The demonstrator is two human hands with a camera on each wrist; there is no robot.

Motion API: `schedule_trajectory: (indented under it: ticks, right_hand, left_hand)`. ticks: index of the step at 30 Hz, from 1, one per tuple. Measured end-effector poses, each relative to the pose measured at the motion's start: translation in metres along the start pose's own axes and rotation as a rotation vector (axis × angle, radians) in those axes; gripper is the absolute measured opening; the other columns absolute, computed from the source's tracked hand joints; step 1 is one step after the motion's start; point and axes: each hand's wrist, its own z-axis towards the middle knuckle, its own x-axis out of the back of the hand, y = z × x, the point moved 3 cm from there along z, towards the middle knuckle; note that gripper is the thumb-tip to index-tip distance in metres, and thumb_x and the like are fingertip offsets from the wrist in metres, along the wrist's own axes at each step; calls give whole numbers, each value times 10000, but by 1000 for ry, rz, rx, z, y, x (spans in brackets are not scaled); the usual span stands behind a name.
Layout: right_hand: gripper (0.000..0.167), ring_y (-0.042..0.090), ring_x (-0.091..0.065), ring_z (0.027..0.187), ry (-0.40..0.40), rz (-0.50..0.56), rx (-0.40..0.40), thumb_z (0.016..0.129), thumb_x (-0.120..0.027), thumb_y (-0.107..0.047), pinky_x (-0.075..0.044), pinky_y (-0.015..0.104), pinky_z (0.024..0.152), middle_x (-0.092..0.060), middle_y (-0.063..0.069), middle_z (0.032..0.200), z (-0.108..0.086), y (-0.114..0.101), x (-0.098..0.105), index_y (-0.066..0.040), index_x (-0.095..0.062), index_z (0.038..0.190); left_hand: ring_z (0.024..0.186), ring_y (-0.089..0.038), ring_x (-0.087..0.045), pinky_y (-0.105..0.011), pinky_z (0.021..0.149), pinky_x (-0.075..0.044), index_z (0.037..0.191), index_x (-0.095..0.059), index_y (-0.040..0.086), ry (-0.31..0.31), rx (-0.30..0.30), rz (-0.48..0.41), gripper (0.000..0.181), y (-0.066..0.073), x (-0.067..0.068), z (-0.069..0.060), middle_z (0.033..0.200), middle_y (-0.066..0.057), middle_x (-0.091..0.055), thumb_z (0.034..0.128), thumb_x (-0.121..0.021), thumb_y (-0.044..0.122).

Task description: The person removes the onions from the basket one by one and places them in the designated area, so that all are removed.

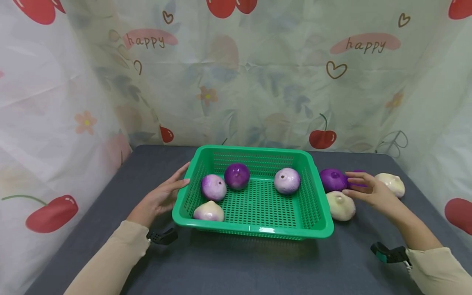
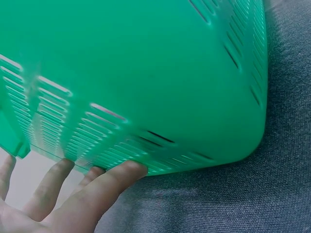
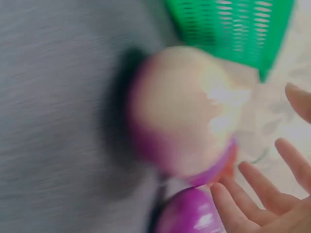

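A green plastic basket (image 1: pixel 254 232) stands on the table. Inside it are a dark purple onion (image 1: pixel 237 176), two pale purple onions (image 1: pixel 214 187) and a white-and-purple turnip (image 1: pixel 208 212). My left hand (image 1: pixel 160 199) touches the basket's left side with its fingers extended; in the left wrist view, fingertips (image 2: pixel 129 168) meet the slotted wall. To the right of the basket, my right hand (image 1: pixel 372 193) is over a group of vegetables, holding nothing. Around it lie a purple onion (image 1: pixel 333 180), another partly hidden purple one, and two pale turnips (image 1: pixel 341 206); the right wrist view blurs the near turnip (image 3: pixel 184 114).
The dark grey tabletop (image 1: pixel 236 268) extends in front of the basket. Patterned curtains (image 1: pixel 258 82) hang behind and on both sides. A thin cord (image 1: pixel 394 141) shows near the far right corner. Each wrist wears a black strap (image 1: pixel 391 254).
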Motion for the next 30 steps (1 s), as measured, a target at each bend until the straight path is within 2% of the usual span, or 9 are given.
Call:
schedule_trajectory:
  ticks: [3,6,8,10,13,17,22,27,30]
  right_hand:
    - [596,192,-527,1215,57,11,16,971,-591,-309,-464,104,778,-442,183,1403,6,-19,10,-45,-359,1452]
    - [566,-101,-505,1074,101,24,46,961,-601,-333,-430,60,777,-482,17,1339,13,-42,17,-123,-394,1444]
    - [555,-174,-490,1026,116,36,64,957,-605,-346,-431,66,782,-491,-55,1307,19,-58,19,-169,-402,1441]
    - [543,-156,-506,1043,122,61,83,960,-599,-343,-441,80,802,-504,-76,1297,25,-74,19,-192,-402,1443]
    - [521,44,-537,1196,116,105,119,968,-591,-323,-449,100,834,-517,-36,1325,33,-99,16,-210,-405,1441]
    - [517,238,-488,1287,90,174,173,971,-594,-274,-449,119,867,-515,47,1374,45,-128,6,-214,-405,1448]
    - [559,308,-451,1325,21,220,250,975,-590,-219,-469,188,930,-446,155,1447,64,-153,-13,-158,-361,1481]
    - [576,333,-428,1349,-58,297,271,966,-603,-178,-425,438,1056,-431,151,1453,84,-166,-38,-116,-351,1481]
    - [586,333,-428,1349,-94,334,261,954,-620,-162,-392,501,1071,-432,151,1454,95,-171,-55,-119,-360,1478]
  left_hand:
    - [1325,-391,-404,-581,956,-459,1540,-78,421,-4,-3,2,686,0,0,0,1577,-148,-153,1026,-484,217]
    - [1291,-355,-445,-570,952,-468,1539,-81,423,-7,-7,10,683,0,0,0,1572,-151,-158,1027,-481,214]
    - [1279,-338,-457,-564,952,-470,1541,-73,422,-14,-10,12,683,0,0,0,1573,-157,-152,1030,-474,214]
    - [1271,-326,-466,-562,952,-470,1541,-68,422,-17,-11,11,680,0,0,0,1572,-161,-152,1032,-467,211]
    - [1271,-317,-468,-562,959,-465,1542,-62,418,-28,-14,4,687,0,1,0,1566,-169,-160,1029,-475,221]
    - [1252,-299,-486,-564,958,-465,1540,-67,422,-26,-16,5,697,0,1,0,1550,-161,-186,1022,-493,236]
    - [1237,-286,-499,-556,948,-475,1541,-68,423,-23,-12,-3,687,0,0,-1,1558,-163,-179,1028,-478,220]
    - [1239,-292,-492,-551,944,-480,1545,-61,408,-24,-10,-18,698,3,-3,-4,1560,-169,-167,1026,-482,209]
    - [1254,-303,-475,-558,955,-469,1546,-56,408,-28,-9,-21,699,4,-4,-4,1565,-170,-153,1027,-479,205]
